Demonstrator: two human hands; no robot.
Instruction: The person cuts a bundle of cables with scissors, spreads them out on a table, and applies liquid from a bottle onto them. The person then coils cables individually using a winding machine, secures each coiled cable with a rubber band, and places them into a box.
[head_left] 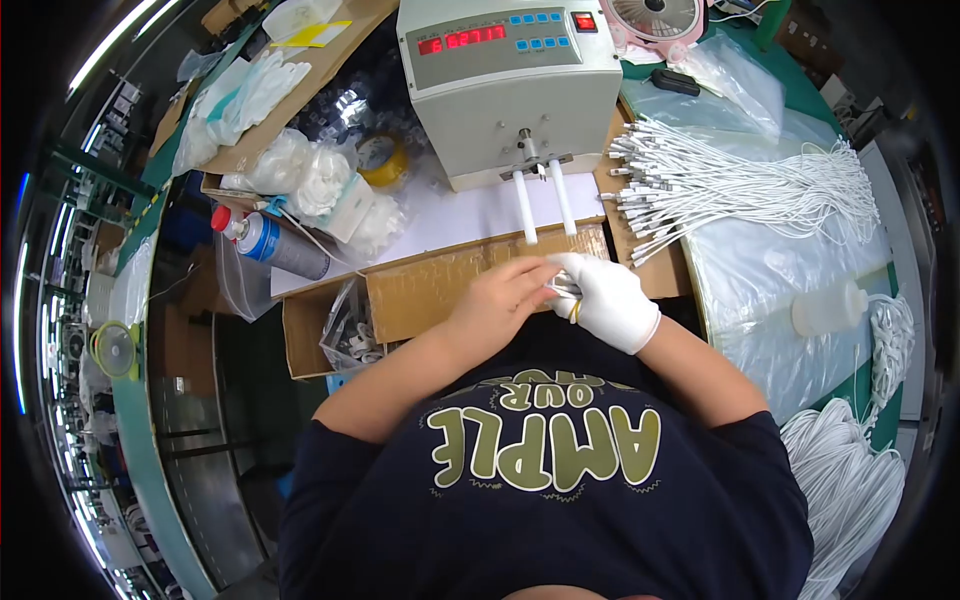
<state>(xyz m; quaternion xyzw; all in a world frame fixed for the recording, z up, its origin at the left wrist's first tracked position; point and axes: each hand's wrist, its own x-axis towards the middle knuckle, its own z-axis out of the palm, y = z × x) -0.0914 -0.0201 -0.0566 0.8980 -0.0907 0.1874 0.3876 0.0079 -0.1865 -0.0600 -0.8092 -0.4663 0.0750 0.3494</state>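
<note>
My left hand (503, 303), bare, and my right hand (607, 303), in a white glove, meet in front of my chest. Between their fingers is a small coiled white cable (565, 284), mostly covered by the hands. A thin yellow band (574, 312) shows at the gloved fingers. The right hand is closed round the coil, and the fingertips of the left press against it from the side. Just beyond them, a grey winding machine (500, 110) with a lit red display points two white rods (525, 208) toward me, with no cable on them.
At right lies a pile of white cables (740, 185) on plastic sheeting, with more cable bundles (845, 490) lower down. A spray can (270, 245), yellow tape roll (382, 160) and bagged parts stand left. An open cardboard box (305, 335) sits below; a pink fan (655, 22) is behind.
</note>
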